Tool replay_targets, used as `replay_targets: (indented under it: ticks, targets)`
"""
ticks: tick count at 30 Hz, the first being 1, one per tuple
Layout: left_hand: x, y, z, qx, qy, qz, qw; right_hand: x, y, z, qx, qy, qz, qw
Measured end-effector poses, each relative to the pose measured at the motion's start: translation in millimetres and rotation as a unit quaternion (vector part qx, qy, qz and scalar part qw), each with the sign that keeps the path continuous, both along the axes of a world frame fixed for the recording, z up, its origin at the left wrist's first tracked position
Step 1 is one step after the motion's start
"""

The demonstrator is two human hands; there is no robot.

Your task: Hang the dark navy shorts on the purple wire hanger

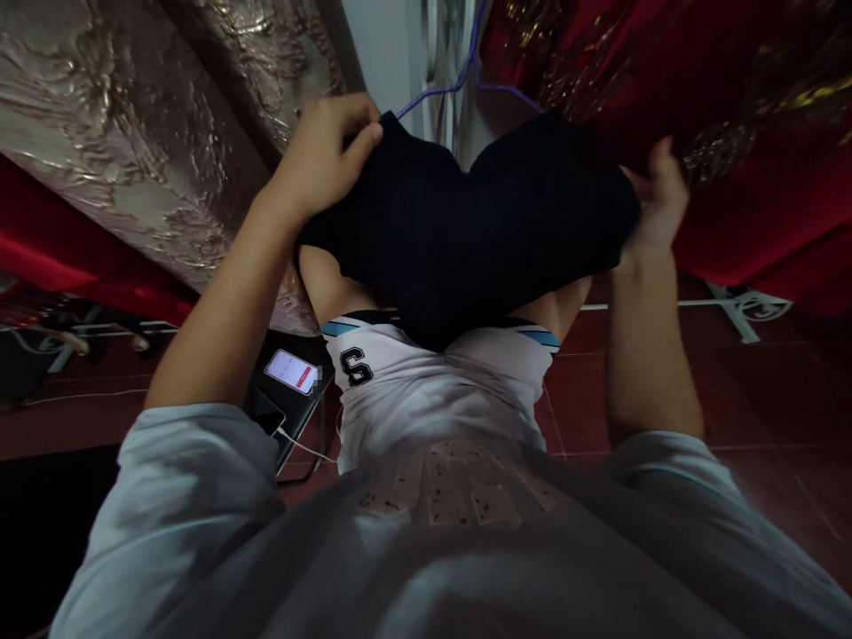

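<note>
Dark garment (466,231) held spread over the knees, unfolded. Left hand (329,155) clamped on its upper corner; right hand (656,200) grips the opposite edge. Purple hanger (466,75) above, unused. Phone (291,370) lies below the left hand.

Looks like a room in a home, possibly used for storing or handling clothes. Reddish-brown tiled floor (765,390) with pale grout lines. Garments hang close overhead: red fabric with gold embroidery (732,98) at right, a gold-silver brocade cloth (133,115) at left, more red cloth beneath it. A purple wire hanger (466,71) shows between them against a pale wall (386,53). White metal rack feet (745,306) stand on the tiles. A phone with lit screen (291,370) lies on a dark surface, white cable attached. Lighting dim.
</note>
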State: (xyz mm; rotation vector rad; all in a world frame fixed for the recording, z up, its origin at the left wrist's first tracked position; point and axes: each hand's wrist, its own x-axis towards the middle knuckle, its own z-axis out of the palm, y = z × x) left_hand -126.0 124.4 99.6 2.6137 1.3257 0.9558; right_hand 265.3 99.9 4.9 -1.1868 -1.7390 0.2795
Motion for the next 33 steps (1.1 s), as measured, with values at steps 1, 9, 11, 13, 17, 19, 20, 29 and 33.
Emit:
replay_targets:
  ticks: [1,9,11,13,17,19,20,29,33]
  targets:
    - [3.0,-1.6,-1.3,0.003,0.009,-0.008,1.0,2.5,1.4,3.0,-0.016,0.028,0.002,0.999]
    - [-6.5,-4.5,-14.0,0.005,0.02,0.081,0.997,-9.4,-38.7,-15.6,0.076,0.036,-0.064,0.994]
    - [-8.9,-1.7,-15.9,-0.007,0.002,0.08,0.997,-10.0,-39.0,-21.9,0.045,0.088,-0.065,0.993]
    - [-5.7,2.6,-17.2,-0.014,-0.016,0.057,0.998,-9.2,-31.6,-17.5,-0.009,0.13,-0.031,0.991]
    - [11.8,6.3,-16.6,0.006,-0.047,-0.012,0.999,-15.6,-13.3,15.1,-0.105,0.152,0.09,0.979]
    - [19.0,0.7,-15.1,0.044,-0.073,-0.066,0.994,-20.0,-10.9,30.0,-0.119,0.151,0.102,0.976]
    - [21.2,-4.2,-14.5,0.065,-0.085,-0.087,0.99,-21.0,-12.3,34.8,-0.106,0.161,0.089,0.977]
    - [50.9,-67.3,-16.4,-0.107,-0.283,-0.122,0.945,-54.9,-106.8,42.8,-0.057,0.193,0.042,0.979]
    - [64.3,-103.6,-12.9,-0.291,-0.336,-0.116,0.888,-98.3,-139.4,36.5,-0.204,-0.044,0.322,0.924]
